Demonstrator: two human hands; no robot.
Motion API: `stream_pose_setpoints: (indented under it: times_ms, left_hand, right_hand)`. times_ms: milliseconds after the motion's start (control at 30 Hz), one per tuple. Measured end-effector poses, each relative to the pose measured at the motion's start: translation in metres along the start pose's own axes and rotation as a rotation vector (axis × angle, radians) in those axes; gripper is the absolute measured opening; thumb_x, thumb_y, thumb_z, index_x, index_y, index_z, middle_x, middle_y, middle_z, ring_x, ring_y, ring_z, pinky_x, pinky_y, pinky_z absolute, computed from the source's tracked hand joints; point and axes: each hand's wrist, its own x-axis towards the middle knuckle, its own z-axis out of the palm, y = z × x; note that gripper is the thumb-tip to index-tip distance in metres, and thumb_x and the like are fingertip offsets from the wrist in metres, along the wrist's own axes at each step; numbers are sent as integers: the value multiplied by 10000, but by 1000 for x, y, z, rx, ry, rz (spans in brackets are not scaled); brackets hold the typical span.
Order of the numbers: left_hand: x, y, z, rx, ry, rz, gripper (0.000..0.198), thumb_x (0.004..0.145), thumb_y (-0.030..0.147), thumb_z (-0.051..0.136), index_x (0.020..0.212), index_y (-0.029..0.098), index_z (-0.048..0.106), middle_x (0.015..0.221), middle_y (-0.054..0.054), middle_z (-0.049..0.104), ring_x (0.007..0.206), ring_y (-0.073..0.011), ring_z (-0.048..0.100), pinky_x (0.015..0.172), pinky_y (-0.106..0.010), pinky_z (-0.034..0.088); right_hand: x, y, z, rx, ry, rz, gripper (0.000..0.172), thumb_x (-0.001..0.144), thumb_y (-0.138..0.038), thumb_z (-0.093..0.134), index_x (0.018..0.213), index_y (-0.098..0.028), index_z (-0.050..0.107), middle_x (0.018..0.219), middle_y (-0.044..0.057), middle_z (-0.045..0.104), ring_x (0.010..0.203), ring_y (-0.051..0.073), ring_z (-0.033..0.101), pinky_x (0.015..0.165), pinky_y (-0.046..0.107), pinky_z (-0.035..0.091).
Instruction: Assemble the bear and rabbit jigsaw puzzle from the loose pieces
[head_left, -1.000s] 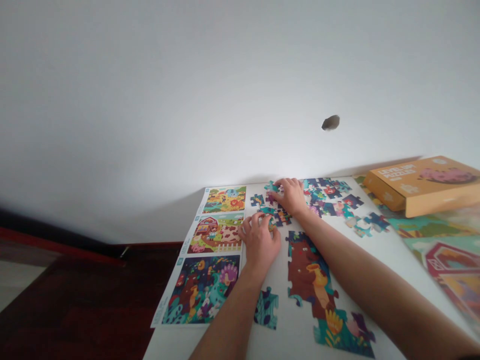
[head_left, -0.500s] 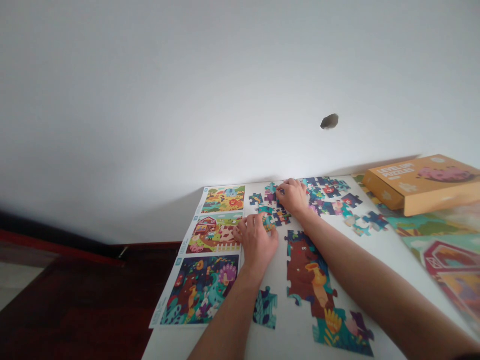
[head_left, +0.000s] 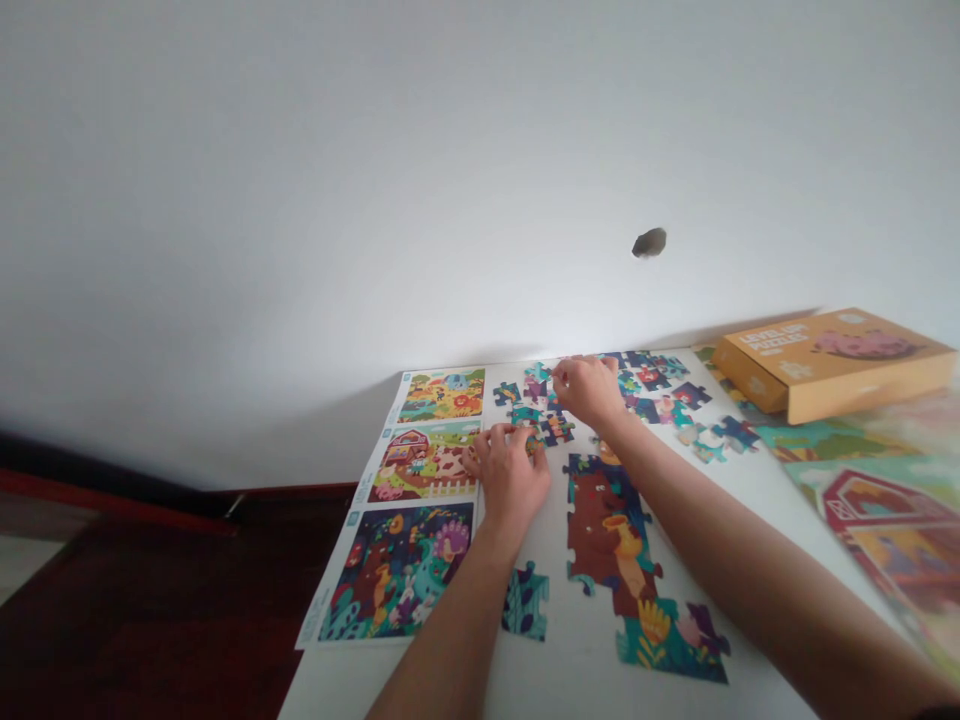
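Note:
My left hand [head_left: 512, 480] rests at the right edge of the reference sheet [head_left: 352, 575], fingers bent and apart, beside a small puzzle piece [head_left: 533, 446]. Further back, my right hand [head_left: 592, 388] is closed, its fingertips drawn together over the loose puzzle pieces [head_left: 656, 378]. What is in its fingers I cannot make out. Below the right forearm lies a joined puzzle section [head_left: 600, 530] with a brown bear, and a lower strip with a yellow flower adjoins it. A separate teal leafy piece [head_left: 525, 603] lies near my left forearm.
An orange puzzle box [head_left: 855, 360] stands at the back right, on a large colourful printed sheet [head_left: 885, 500]. More loose pieces [head_left: 716, 438] lie left of it. A white wall [head_left: 375, 200] with a hole closes off the table's back edge; dark floor shows at left.
My right hand has lifted slightly, its fingers drawn closer together over the pieces. My left hand stays by the sheet. The whole view has shifted a little.

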Motion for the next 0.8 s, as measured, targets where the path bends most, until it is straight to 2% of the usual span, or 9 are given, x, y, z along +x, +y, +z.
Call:
stream_pose_setpoints:
  times_ms: [133,233,333,400,467,633,733,800]
  left_hand:
    - [0,1,-1,8,2,11,230,836,246,626,1036,299,726,1114,-80,616,1140,-321,480,1014,-551,291]
    - [0,2,-3,11,17,31,242,842,232,602,1040,284,730,1150,-98,618,1149,-337,488,1001,-566,320]
    - [-1,1,-2,-9,-2,110,224,830,203,596,977,289,742,1274,-63,615,1217,-339,472,1022,-566,331]
    - [-1,0,0,-30,-37,183,244,829,185,588,977,309,737,1331,-21,611,1272,-333,448,1060,-594,295]
    - [-1,0,2,-46,-63,222,276,838,179,573,1012,329,726,1335,3,623,1301,-327,434,1085,-629,250]
    - [0,-1,2,-45,-73,209,247,845,217,584,1026,313,723,1329,-1,635,1290,-330,444,1085,-612,267]
    - [-1,-2,0,-56,-87,264,328,856,224,584,1137,348,697,1391,14,593,1323,-324,414,1094,-590,268]
    - [-2,-2,0,-56,-107,312,372,866,214,572,1174,392,680,1413,36,576,1341,-318,398,1105,-599,242]
  right_hand:
    - [-10,19,-30,-29,-107,78,275,878,-234,507,1005,-229,751,907,98,748,884,256,662,836,366,385]
    - [-29,43,-37,-115,-127,171,304,846,-177,524,1048,-220,747,989,135,728,955,296,650,839,394,405]
    - [-53,62,-28,-162,-68,256,338,866,-276,550,1161,-225,706,1191,172,653,1094,358,583,899,482,395]
    - [-66,67,-19,-122,-36,245,381,905,-390,532,1233,-257,671,1312,154,592,1159,363,537,937,511,376]
    - [-74,68,-11,-84,-1,238,362,937,-407,494,1224,-283,677,1364,121,561,1195,345,508,981,514,345]
    - [-74,67,-2,-4,59,201,277,940,-329,512,1115,-287,723,1241,83,628,1139,287,525,1006,458,321]
    - [-71,73,0,50,77,193,252,927,-304,529,1075,-278,731,1183,78,648,1104,276,535,983,435,336]
    - [-69,79,3,78,83,193,283,911,-215,505,1070,-277,730,1161,70,660,1092,265,544,970,421,344]
